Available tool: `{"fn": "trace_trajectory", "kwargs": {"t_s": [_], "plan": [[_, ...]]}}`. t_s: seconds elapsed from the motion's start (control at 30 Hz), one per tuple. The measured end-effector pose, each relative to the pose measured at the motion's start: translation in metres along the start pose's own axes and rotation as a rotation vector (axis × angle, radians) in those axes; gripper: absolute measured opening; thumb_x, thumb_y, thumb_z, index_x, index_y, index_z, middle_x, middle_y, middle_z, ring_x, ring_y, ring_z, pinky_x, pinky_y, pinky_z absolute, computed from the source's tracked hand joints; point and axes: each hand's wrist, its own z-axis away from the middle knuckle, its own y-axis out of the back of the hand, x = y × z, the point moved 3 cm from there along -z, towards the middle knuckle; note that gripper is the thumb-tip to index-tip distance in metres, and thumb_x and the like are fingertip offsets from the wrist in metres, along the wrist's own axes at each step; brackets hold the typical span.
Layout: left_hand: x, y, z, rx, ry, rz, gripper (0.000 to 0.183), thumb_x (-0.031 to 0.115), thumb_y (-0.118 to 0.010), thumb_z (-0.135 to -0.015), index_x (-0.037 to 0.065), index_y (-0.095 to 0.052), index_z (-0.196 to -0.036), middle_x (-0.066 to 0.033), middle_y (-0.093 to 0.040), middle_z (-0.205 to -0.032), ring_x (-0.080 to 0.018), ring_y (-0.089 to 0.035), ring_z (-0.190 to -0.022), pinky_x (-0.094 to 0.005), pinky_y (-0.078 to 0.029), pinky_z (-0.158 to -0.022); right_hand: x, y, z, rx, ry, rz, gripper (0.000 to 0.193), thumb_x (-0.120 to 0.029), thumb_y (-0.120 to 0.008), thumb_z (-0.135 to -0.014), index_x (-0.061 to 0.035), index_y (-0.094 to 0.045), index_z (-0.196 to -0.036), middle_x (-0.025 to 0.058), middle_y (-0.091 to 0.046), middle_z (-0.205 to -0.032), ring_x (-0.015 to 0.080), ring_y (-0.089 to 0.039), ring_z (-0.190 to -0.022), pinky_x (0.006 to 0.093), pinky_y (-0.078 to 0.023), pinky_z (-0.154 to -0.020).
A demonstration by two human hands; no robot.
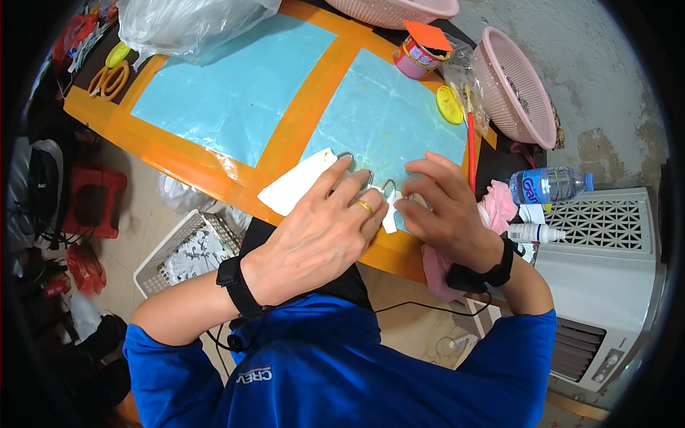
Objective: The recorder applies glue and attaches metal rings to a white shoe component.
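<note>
Small wire hooks (389, 187) are lying just ahead of my fingertips on the blue mat (235, 93), next to a white paper card (296, 183) that is poking out from under my left hand (321, 235). I am pressing that hand down flat, fingers close together and stretched forward, index tip touching the nearest wire loop (347, 156). My right hand (446, 207) is curling in from the other side, fingers bent and narrow, tips meeting near the small hook; whether they are actually pinching it, I cannot tell. To do this well, I judge I should be keeping the card pinned with my left palm so it is not sliding, and working the wire with fingertips only. The red pencil (471, 146) is lying just beyond my right fingers, well clear.
</note>
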Motion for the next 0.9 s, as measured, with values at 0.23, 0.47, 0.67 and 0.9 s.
{"fn": "trace_trajectory", "kwargs": {"t_s": [0.23, 0.47, 0.67, 0.9], "plan": [[-0.001, -0.001, -0.001, -0.004, -0.007, -0.006, 0.040, 0.021, -0.079, -0.089, 0.006, -0.076, -0.126, -0.0074, -0.068, -0.122, -0.0303, -0.060, -0.131, -0.0537, -0.040, -0.125, -0.007, -0.003, 0.008, -0.050, 0.107, 0.076, 0.011, -0.008, -0.072, -0.081, -0.0017, -0.071, -0.090, 0.0107, -0.072, -0.112, 0.0315, -0.065, -0.129, 0.0538, -0.048, -0.117], [-0.002, 0.001, -0.002, 0.019, -0.029, 0.055, 0.038, 0.015, -0.064, -0.092, -0.004, -0.074, -0.123, -0.0130, -0.069, -0.116, -0.0342, -0.063, -0.129, -0.0541, -0.039, -0.125, -0.013, -0.005, 0.012, -0.052, 0.016, 0.043, 0.014, -0.008, -0.070, -0.082, 0.0001, -0.069, -0.093, 0.0126, -0.072, -0.111, 0.0322, -0.066, -0.128, 0.0541, -0.049, -0.117], [-0.006, -0.001, -0.001, -0.024, -0.042, 0.030, 0.046, 0.017, -0.081, -0.083, 0.007, -0.076, -0.127, -0.0074, -0.069, -0.123, -0.0305, -0.062, -0.132, -0.0550, -0.041, -0.125, -0.010, -0.004, 0.020, 0.012, -0.051, -0.065, 0.028, -0.008, -0.078, -0.076, -0.0016, -0.069, -0.102, 0.0101, -0.073, -0.109, 0.0315, -0.067, -0.123, 0.0536, -0.051, -0.115], [-0.010, 0.004, -0.008, 0.059, 0.038, 0.142, 0.039, 0.006, -0.082, -0.080, 0.008, -0.075, -0.118, -0.0078, -0.075, -0.111, -0.0291, -0.069, -0.119, -0.0534, -0.048, -0.118, -0.002, 0.001, 0.014, 0.073, -0.127, -0.084, 0.039, -0.008, -0.084, -0.070, -0.0026, -0.074, -0.108, 0.0034, -0.071, -0.090, 0.0279, -0.067, -0.110, 0.0507, -0.053, -0.109]]}}
